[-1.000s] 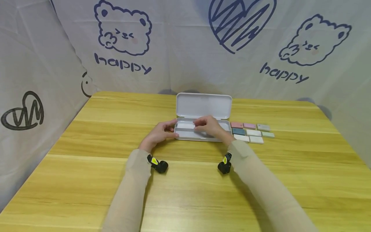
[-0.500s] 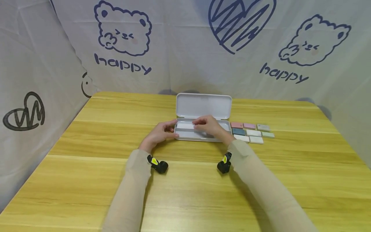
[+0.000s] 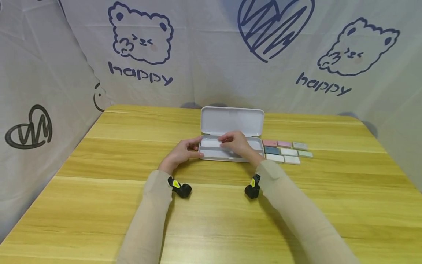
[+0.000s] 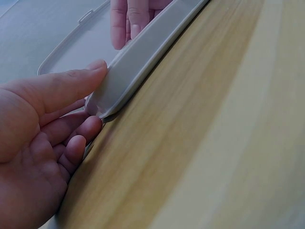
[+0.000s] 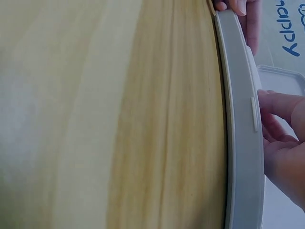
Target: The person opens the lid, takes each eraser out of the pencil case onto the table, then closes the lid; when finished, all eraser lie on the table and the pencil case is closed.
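Observation:
A white hinged case (image 3: pixel 230 159) lies with its lid (image 3: pixel 232 121) raised; a lengthwise divider splits its base. My left hand (image 3: pixel 179 154) grips the case's left end, thumb on the front side and fingers behind, also seen in the left wrist view. In the rear compartment's left part lies a white flat block (image 3: pixel 210 143). My right hand (image 3: pixel 239 143) reaches over the case with bent fingers, pinching near the block's right end; the fingertips partly cover the contact. In the right wrist view the case's front wall (image 5: pixel 243 119) hides those fingertips.
Several flat blocks lie in rows just right of the case, among them a pink block (image 3: pixel 269 143), a blue block (image 3: pixel 271 150) and a white block (image 3: pixel 291 160). A printed cloth (image 3: pixel 211 55) hangs behind the wooden table (image 3: pixel 211 220).
My right wrist has shifted slightly left, its fingertips staying at the white block. My left hand and the case hold their place.

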The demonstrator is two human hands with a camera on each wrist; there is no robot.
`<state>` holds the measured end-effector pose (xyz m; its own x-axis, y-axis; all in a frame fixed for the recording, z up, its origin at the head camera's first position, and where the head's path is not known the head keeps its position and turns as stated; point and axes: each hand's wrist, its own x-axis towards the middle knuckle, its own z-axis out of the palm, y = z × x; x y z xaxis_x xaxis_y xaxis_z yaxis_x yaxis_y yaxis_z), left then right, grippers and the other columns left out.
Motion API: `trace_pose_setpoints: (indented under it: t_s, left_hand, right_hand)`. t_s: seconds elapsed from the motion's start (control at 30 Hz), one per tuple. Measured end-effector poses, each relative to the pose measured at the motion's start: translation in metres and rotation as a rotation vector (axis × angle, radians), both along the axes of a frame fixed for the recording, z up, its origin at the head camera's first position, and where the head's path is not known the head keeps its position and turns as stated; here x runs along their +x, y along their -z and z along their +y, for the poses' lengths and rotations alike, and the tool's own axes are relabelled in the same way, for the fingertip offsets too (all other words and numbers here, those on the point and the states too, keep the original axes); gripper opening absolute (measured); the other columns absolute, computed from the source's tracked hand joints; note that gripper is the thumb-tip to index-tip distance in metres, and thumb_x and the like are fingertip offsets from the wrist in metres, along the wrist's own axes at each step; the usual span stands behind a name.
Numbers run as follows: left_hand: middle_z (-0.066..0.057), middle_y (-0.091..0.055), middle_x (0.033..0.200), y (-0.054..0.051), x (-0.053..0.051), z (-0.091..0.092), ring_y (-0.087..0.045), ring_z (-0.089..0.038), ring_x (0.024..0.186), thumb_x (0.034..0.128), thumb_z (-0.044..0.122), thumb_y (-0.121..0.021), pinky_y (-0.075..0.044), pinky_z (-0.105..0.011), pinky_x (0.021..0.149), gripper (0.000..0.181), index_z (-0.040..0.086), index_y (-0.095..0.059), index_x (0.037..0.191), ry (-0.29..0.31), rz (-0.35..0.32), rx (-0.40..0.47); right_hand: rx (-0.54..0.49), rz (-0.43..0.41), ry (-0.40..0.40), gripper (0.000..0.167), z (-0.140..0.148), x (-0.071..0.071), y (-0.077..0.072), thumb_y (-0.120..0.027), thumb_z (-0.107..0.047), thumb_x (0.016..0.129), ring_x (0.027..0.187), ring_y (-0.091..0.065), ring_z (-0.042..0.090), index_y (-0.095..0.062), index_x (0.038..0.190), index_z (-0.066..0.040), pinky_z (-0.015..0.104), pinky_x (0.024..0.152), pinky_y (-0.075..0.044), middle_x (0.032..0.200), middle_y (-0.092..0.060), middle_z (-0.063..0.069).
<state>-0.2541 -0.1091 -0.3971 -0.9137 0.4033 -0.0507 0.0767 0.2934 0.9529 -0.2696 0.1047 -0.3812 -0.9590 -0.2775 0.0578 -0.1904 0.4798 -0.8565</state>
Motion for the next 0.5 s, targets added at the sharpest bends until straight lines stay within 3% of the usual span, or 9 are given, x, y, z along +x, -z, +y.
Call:
trace_pose_setpoints:
  t_s: [0.3, 0.5]
  left_hand:
    - [-0.015, -0.051, 0.094, 0.0009, -0.0013, -0.0002, -0.043, -0.018, 0.084, 0.076, 0.001, -0.067, -0.035, -0.023, 0.067, 0.064, 0.001, -0.038, 0.133, -0.006, -0.006, -0.008]
    - [-0.014, -0.051, 0.093, 0.0008, -0.0018, 0.0001, -0.043, -0.018, 0.083, 0.0761, 0.001, -0.067, -0.035, -0.023, 0.066, 0.064, 0.001, -0.038, 0.133, -0.004, -0.008, -0.002]
  right_hand:
    - [0.001, -0.033, 0.087, 0.018, -0.0066, 0.0008, -0.0025, -0.064, 0.004, 0.078, 0.081, -0.059, 0.019, -0.067, 0.095, 0.007, 0.022, 0.068, -0.044, 0.093, -0.065, 0.017]
    - [-0.037, -0.02, 0.102, 0.016, -0.008, 0.0008, -0.0027, -0.062, 0.003, 0.08, 0.075, -0.057, 0.013, -0.066, 0.094, 0.008, 0.02, 0.065, -0.044, 0.093, -0.064, 0.018]
